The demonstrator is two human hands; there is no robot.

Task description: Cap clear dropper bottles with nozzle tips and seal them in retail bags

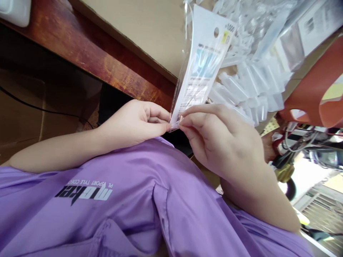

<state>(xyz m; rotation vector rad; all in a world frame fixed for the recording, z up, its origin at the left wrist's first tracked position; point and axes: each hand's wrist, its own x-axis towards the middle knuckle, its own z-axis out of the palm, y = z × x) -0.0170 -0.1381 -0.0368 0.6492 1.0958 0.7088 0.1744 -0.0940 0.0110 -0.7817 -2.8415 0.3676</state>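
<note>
A clear plastic packet with a printed white card [202, 67] inside stands upright between my hands, tilted to the right at its top. The card has a hang hole, a yellow label and a blue picture. My left hand [136, 123] pinches the packet's lower left corner between thumb and fingers. At the lower right corner my right hand [222, 139] pinches the same bottom edge. The fingertips of both hands are close together. Behind my right hand lies a heap of translucent plastic tubes [249, 85].
Brown cardboard [139, 28] covers part of the wooden table [107, 60]. Clear plastic pieces [241, 21] and other packets [308, 32] lie at the upper right. An orange-red plastic object [308, 96] stands at the right. A white object [16, 10] sits at the upper left.
</note>
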